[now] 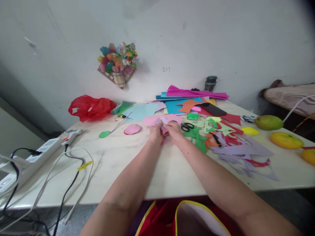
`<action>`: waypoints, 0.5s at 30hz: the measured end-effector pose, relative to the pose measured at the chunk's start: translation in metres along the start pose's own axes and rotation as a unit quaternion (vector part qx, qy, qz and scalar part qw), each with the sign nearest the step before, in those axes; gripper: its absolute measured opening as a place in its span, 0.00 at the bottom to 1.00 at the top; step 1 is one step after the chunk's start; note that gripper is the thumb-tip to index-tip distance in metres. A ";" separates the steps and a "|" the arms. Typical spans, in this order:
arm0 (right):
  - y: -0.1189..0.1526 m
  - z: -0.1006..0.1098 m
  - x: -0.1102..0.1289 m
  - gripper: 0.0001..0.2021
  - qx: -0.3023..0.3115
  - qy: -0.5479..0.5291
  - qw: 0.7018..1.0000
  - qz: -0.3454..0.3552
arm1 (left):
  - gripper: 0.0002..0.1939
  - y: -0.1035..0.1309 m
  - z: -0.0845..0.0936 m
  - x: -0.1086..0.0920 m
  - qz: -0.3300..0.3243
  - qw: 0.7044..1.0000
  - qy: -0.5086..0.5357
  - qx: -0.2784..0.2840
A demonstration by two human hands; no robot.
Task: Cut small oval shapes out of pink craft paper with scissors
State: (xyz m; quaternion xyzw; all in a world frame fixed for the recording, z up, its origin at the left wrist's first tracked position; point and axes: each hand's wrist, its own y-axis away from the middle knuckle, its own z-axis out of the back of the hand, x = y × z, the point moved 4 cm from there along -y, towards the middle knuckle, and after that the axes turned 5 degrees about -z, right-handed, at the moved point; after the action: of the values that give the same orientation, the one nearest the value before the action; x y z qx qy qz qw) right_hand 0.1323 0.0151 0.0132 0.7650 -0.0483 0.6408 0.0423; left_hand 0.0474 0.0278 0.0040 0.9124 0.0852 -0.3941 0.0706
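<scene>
Both hands meet over the middle of the table. My left hand (157, 133) has its fingers closed on a light purple piece (161, 121). Close beside it, my right hand (173, 130) pinches the same piece from the other side. Behind them lies a pink sheet (147, 121). Black-handled scissors (187, 127) rest just right of my right hand. To the left are a round pink piece (132, 129) and a green disc (104, 134) beside a thin purple stem. The fingertips partly hide the purple piece.
Purple scraps (243, 149) and green scraps (200, 141) cover the right side, with mangoes (286, 140) beyond. At the back are a phone (213, 109), coloured sheets and a red bag (90, 108). A power strip (39, 157), a glue gun (72, 136) and cables lie left.
</scene>
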 end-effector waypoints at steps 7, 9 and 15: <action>-0.011 0.025 0.015 0.10 0.004 0.283 0.959 0.006 | 0.06 -0.011 0.009 -0.012 -0.044 0.996 0.039 -0.066; -0.013 0.036 0.025 0.12 -0.045 0.416 0.908 0.034 | 0.05 -0.016 0.013 -0.012 -0.040 0.996 0.040 -0.075; -0.011 0.059 0.048 0.16 -0.151 0.655 0.739 0.054 | 0.05 -0.024 0.021 -0.011 -0.023 0.995 0.038 -0.091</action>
State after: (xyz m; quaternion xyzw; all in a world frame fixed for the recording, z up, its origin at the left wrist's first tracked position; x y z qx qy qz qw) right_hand 0.1998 0.0180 0.0500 0.1363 -0.1455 0.9693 0.1440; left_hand 0.0201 0.0455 -0.0032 0.9141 0.1441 -0.3515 0.1415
